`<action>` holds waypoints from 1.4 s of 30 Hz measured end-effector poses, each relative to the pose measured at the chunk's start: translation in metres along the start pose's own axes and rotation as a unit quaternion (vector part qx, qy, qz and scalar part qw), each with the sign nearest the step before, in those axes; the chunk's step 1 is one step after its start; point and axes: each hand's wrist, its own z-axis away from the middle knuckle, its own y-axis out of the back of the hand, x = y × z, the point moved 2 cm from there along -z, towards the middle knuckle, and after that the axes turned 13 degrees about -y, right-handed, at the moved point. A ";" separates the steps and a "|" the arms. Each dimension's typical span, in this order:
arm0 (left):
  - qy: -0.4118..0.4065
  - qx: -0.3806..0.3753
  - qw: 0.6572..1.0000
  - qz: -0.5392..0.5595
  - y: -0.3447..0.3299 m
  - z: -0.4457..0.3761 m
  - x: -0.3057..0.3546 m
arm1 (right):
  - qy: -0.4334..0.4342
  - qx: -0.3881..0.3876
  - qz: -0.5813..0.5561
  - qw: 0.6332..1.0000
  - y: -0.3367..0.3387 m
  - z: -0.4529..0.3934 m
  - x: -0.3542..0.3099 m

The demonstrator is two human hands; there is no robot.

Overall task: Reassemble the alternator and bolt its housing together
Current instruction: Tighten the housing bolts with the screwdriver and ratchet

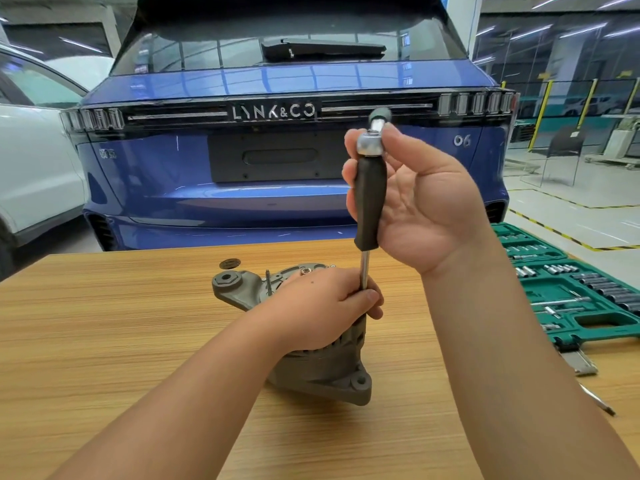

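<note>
Right hand (408, 202) grips the driver (370, 199) handle; left hand (325, 306) pinches its shaft on the alternator (322, 372). A tilted driver could slip off the bolt or cross-thread it.

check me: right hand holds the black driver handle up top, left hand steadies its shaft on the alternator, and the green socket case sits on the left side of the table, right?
Not quite: the head view shows the green socket case on the right side of the table. The rest holds.

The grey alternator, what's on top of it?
The left hand rests on the alternator, gripping the driver's metal shaft. The right hand holds the black handle. The shaft's tip and any bolt beneath are hidden.
</note>
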 end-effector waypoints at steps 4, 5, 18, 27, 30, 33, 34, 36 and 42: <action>0.005 0.006 1.000 0.003 0.000 0.000 0.001 | 0.140 0.022 0.055 0.988 0.001 -0.002 0.004; 0.005 0.006 1.000 -0.001 -0.001 -0.001 0.001 | 0.204 0.072 0.123 0.969 0.000 -0.001 0.003; 0.003 0.011 1.000 0.010 -0.002 -0.001 -0.005 | 0.119 -0.063 0.124 0.983 -0.004 -0.003 0.005; -0.004 -0.014 0.999 -0.032 -0.002 -0.001 0.002 | 0.196 0.193 0.154 0.949 -0.001 -0.004 0.004; 0.001 -0.005 1.000 -0.019 -0.001 -0.001 0.001 | 0.040 0.056 0.046 0.997 -0.001 -0.004 0.004; -0.004 -0.003 1.000 -0.014 -0.001 0.000 0.000 | 0.017 -0.001 0.037 0.999 0.002 -0.004 0.003; -0.005 -0.002 1.000 -0.009 -0.001 0.001 0.000 | 0.023 -0.010 0.041 0.999 0.001 -0.004 0.003; -0.005 0.003 1.000 0.000 0.000 0.000 0.000 | 0.065 -0.004 0.042 0.997 0.002 -0.004 0.003; 0.008 0.015 1.000 0.025 -0.001 -0.002 -0.001 | 0.294 0.115 0.286 0.905 -0.004 -0.012 0.016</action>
